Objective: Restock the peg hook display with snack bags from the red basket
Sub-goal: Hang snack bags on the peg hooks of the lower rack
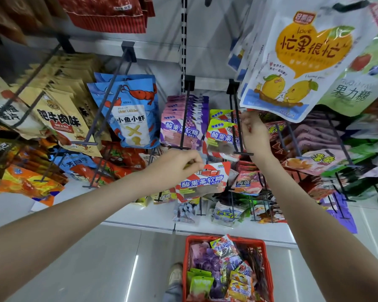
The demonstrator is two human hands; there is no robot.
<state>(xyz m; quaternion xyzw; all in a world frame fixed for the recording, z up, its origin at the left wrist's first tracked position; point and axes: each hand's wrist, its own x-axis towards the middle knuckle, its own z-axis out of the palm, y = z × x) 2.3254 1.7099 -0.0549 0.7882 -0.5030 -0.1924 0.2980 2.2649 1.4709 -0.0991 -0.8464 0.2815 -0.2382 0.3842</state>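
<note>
Snack bags [225,267] are heaped in the red basket [196,238] on the floor at 6 o'clock, too tangled to be counted. One red-and-white striped bag [203,182] has been lifted out and is pinched by its top edge between thumb and fingers of the left hand [177,166], just below the frame's centre. The hanging step is judged to be in hand.

At 2 o'clock from that bag, the right hand [254,132] is raised against a peg hook [243,153] with its fingers curled; whether hook or packet is gripped cannot be told. Two matching striped bags [219,136] can be counted on that hook.

Next, the held bag's hang hole would need to be lined up with the hook's tip and slid on behind the crossbar. One full row of purple bags [179,127] hangs at 10 o'clock from the held bag.
</note>
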